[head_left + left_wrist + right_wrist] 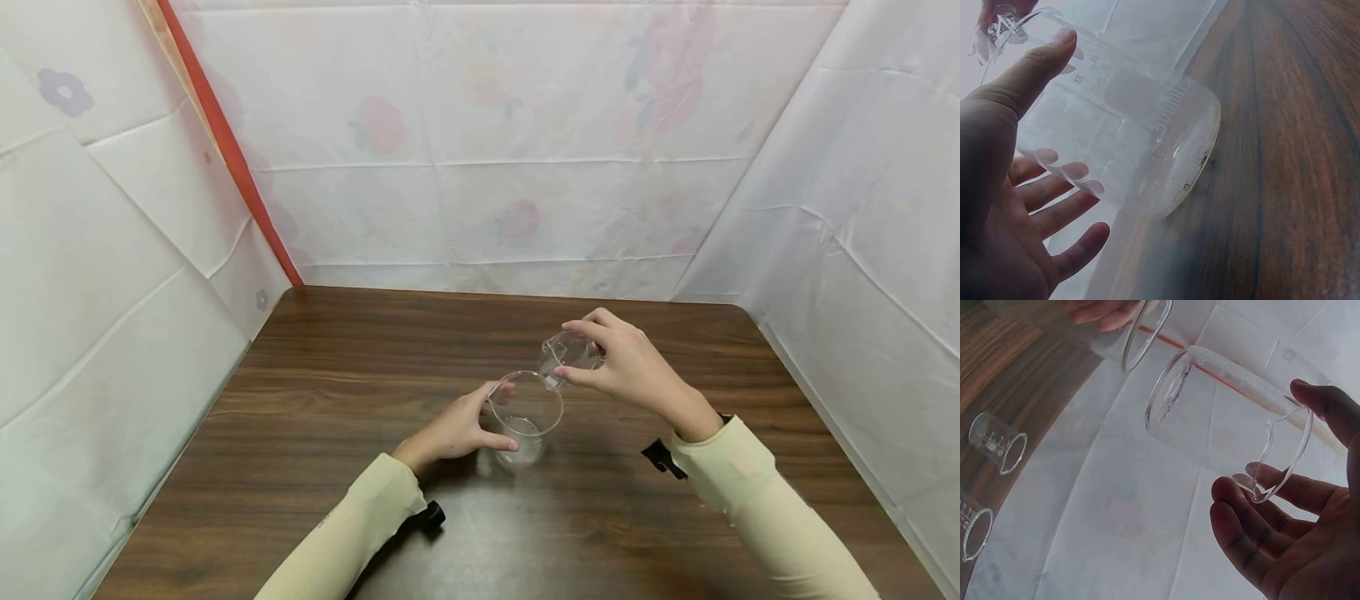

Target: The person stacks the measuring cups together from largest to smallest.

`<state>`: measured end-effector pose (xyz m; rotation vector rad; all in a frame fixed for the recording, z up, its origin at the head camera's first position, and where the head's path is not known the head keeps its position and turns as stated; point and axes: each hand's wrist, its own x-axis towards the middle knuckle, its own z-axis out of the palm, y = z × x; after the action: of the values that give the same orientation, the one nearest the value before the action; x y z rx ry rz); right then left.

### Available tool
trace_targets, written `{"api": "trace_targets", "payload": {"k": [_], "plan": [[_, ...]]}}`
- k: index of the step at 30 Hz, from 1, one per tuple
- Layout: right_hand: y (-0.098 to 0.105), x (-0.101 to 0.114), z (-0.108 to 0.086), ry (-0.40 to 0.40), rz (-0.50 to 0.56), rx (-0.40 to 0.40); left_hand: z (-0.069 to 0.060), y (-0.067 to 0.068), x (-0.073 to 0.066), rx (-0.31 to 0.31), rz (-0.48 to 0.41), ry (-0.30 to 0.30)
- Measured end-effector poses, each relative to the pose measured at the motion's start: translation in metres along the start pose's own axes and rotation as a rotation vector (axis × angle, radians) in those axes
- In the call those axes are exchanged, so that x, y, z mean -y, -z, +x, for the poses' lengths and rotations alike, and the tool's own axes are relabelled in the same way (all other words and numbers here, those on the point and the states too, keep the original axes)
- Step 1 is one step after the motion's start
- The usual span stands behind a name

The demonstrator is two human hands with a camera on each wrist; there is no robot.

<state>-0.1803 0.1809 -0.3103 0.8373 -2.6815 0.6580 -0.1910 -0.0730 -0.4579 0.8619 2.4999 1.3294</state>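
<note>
The left hand (459, 429) wraps thumb and fingers around a 500 mL glass beaker (531, 408) (the volume mark shows in the left wrist view), which stands on the wood-grain table (360, 350). Just beyond, the right hand (630, 358) pinches the rim of a smaller spouted glass beaker (1210, 425), raised, its base near the larger one's rim. Two graduated beakers (991, 439) stand near a table edge. A fruit-print curtain (465, 125) hangs behind.
</note>
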Motion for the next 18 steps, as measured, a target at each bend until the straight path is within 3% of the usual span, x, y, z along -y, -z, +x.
{"api": "trace_targets", "payload": {"k": [18], "plan": [[-0.0087, 0.0094, 0.0021, 0.070, 0.045, 0.017, -0.0002, -0.0005, 0.0000, 0.003, 0.005, 0.010]]}}
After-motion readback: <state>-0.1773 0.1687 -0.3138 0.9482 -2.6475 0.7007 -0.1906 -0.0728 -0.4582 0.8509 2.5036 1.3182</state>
